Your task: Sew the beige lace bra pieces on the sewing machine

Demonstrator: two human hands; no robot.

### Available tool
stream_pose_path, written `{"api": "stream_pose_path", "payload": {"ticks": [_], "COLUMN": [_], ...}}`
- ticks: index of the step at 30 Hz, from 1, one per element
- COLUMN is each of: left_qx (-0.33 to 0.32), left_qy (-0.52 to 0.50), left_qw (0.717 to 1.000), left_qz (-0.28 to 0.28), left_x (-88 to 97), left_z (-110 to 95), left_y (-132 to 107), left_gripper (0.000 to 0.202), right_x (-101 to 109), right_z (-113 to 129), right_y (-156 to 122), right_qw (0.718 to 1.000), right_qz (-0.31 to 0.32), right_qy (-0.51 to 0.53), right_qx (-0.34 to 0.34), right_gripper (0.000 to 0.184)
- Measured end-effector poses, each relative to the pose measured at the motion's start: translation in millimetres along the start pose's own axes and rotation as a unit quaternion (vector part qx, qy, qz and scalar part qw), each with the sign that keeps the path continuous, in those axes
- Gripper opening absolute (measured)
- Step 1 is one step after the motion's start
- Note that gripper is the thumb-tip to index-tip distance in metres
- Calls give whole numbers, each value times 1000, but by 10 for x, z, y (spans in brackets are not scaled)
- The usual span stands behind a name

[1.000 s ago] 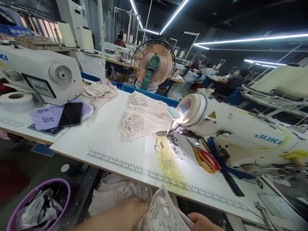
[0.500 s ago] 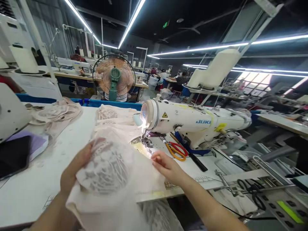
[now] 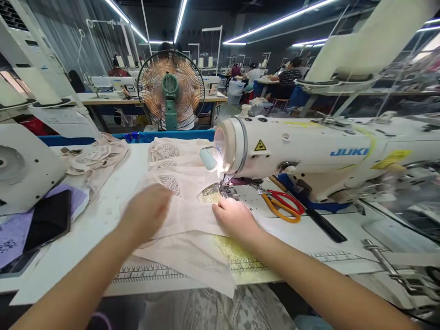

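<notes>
Head view: white tabletop [image 3: 92,238] shows well left of the sewing machine [image 3: 302,146], between the pale lace cloth [image 3: 192,215] and a dark phone [image 3: 48,217]. Its front edge runs on the near side of the machine, a printed ruler [image 3: 154,273] just inside it; one cloth corner reaches this edge, and more lace fabric [image 3: 213,311] shows below. More tabletop shows in front of the machine, right of its needle.

Scissors [image 3: 277,211] with orange and red handles and a black-handled tool [image 3: 326,225] lie close before the machine's body. Yellow film [image 3: 240,256] lies before the needle, partly under the cloth. A fan [image 3: 170,87] stands behind and left of the machine.

The cloth spreads left of the machine's needle, its right side near the light. Over it, well left of the needle, is the left hand [image 3: 147,211], back up and blurred; whether its fingers grip cannot be told. Just before the needle, the right hand [image 3: 240,222] has its fingertips at the cloth; whether they pinch it is unclear.
</notes>
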State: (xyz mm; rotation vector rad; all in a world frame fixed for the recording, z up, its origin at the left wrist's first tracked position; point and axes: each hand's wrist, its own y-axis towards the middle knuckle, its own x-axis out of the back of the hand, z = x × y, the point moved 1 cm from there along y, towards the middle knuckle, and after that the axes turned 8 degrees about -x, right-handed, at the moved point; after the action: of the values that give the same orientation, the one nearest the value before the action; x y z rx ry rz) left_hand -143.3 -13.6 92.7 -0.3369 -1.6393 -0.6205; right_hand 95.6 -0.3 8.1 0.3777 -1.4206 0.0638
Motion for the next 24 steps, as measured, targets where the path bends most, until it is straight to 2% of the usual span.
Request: {"api": "stream_pose_path", "payload": {"ticks": [2, 4, 7, 9, 12, 15, 19, 24], "left_qx": [-79, -148, -205, -226, -219, -174, -133, -135], "left_qy": [-38, -68, -57, -29, 5, 40, 80, 90], "left_qw": [995, 984, 975, 973, 975, 981, 985, 984], "left_qz": [42, 75, 59, 37, 47, 74, 77, 76], "left_x": [-240, -557, -968, -1106, -1122, -1063, -1048, -1058], "left_z": [-377, -616, -708, -686, -673, -711, -741, -698], "left_y": [208, 387, 554, 608, 666, 736, 832, 917], "left_gripper": [31, 31, 29, 30, 35, 41, 44, 48], "right_x": [1, -13, -42, -45, -23, -9, -50, -89], "right_z": [-18, -49, -113, -163, -233, -296, -371, -406], "right_y": [-85, -180, -322, -410, -536, -652, -761, -772], "right_qw": [1000, 999, 997, 996, 994, 991, 987, 985], "right_qz": [-1, -8, -27, -41, -54, -86, -115, -114], "right_qy": [-11, -14, -5, 6, 24, 39, 44, 59], "right_qx": [23, 45, 73, 84, 93, 96, 102, 118], "right_gripper": [20, 19, 26, 30, 29, 30, 29, 30]}}
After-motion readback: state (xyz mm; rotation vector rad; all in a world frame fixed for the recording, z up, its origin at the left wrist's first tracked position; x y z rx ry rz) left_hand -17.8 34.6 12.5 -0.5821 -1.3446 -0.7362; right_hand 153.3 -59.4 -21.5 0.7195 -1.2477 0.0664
